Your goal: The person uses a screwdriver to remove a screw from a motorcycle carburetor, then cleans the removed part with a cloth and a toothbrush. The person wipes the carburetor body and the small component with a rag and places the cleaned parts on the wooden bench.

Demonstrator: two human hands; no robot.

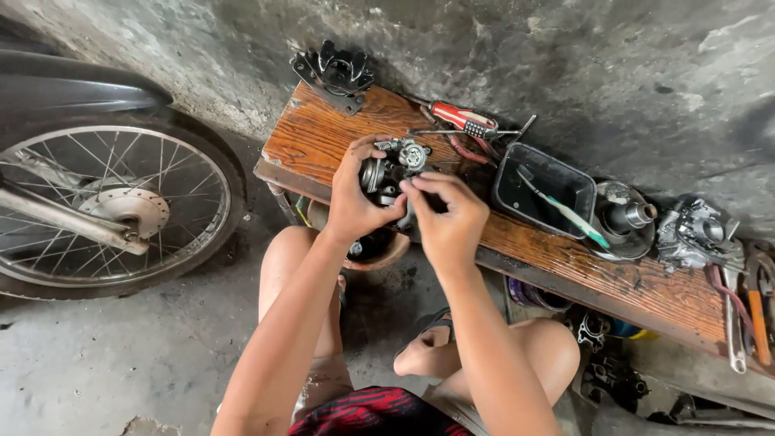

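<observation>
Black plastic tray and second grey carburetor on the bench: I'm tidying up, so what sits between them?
In the head view, a round metal bowl-shaped part sits between the black plastic tray and the grey carburetor.

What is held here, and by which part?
The left hand grips a small metal carburettor around its round body. The right hand pinches its lower right side with the fingertips, above the wooden bench.

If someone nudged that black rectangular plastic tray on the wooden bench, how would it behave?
The black rectangular plastic tray looks thin-walled, so it is probably light and would slide rather than tip, since it sits flat on the wooden bench. The toothbrush leaning over its rim may shift or fall out.
</observation>
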